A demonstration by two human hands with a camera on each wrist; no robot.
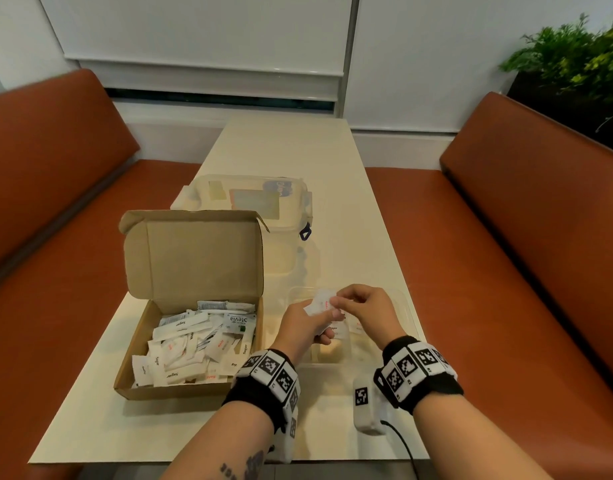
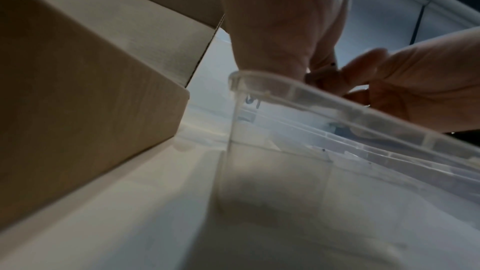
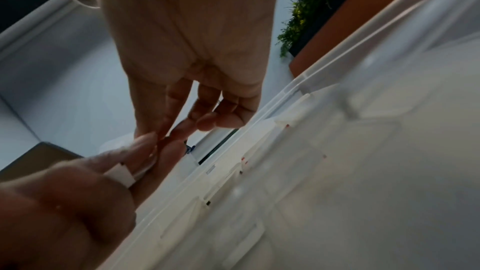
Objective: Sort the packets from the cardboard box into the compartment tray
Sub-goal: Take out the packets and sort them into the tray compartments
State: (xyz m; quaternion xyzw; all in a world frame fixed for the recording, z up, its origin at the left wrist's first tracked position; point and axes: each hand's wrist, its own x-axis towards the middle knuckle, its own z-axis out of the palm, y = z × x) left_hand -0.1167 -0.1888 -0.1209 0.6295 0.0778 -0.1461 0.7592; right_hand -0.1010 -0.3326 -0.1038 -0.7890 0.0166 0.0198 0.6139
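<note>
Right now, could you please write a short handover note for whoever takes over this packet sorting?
Left hand: holds a small bunch of white packets above the clear compartment tray.
Right hand: pinches the top packet of that bunch.
Cardboard box: open, left of the tray, with many packets inside.
Done: a few packets lie in the tray's compartments.
Left: place the held packets, then sort the rest of the box.

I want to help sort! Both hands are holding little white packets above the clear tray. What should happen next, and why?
Probably the right hand pulls one packet from the left hand and drops it into the matching compartment of the clear tray below, because it already pinches that packet's edge.
</note>
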